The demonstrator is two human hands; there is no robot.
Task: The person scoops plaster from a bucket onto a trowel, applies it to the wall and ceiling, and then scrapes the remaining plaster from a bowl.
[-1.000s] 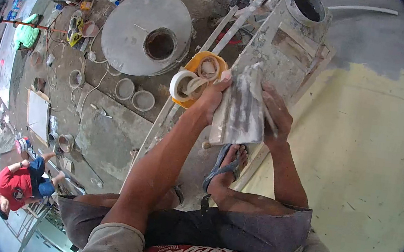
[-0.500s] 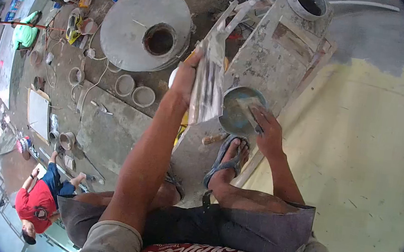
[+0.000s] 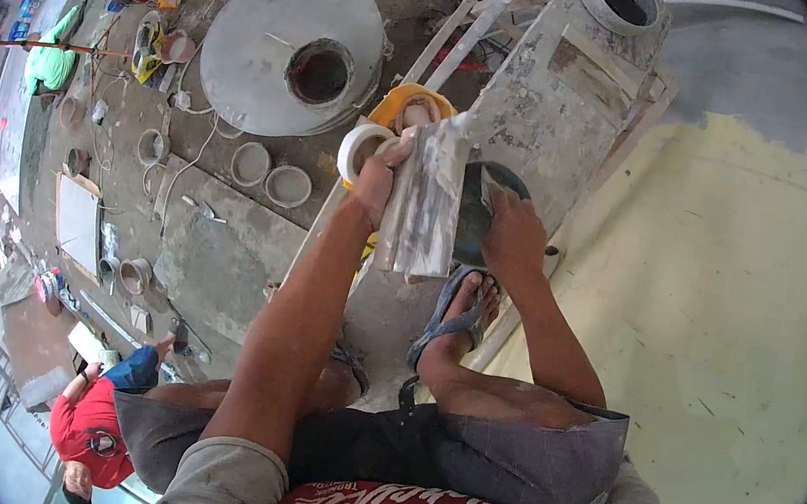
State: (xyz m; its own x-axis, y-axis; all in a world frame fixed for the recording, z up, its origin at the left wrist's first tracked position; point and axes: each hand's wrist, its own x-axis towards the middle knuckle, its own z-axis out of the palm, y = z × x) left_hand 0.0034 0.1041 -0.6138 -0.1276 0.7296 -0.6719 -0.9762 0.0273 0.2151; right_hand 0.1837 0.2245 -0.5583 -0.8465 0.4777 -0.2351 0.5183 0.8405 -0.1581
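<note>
My left hand (image 3: 378, 180) grips the edge of a pale, streaked moulding piece (image 3: 424, 199), held upright above the plank. A white tape-like ring (image 3: 359, 151) and a yellow object (image 3: 410, 102) show just beyond that hand. My right hand (image 3: 515, 233) is closed on a small flat scraper (image 3: 488, 188), over the round green bowl (image 3: 474, 222). The moulding piece hides the bowl's left side. Below the bowl, my sandalled foot (image 3: 462, 312) rests on the plank.
The spattered plank (image 3: 531, 117) runs away to the upper right, with a bucket (image 3: 617, 4) on it. A yellowish wall surface (image 3: 698, 318) stands at right. Left are a large round disc (image 3: 257, 53), small bowls (image 3: 287, 186) and a person in red (image 3: 95, 426).
My left hand has moved the moulding piece down and rightward, partly over the bowl. The scraper hand has shifted up and left. The ring and yellow object show more. The person in red has moved.
</note>
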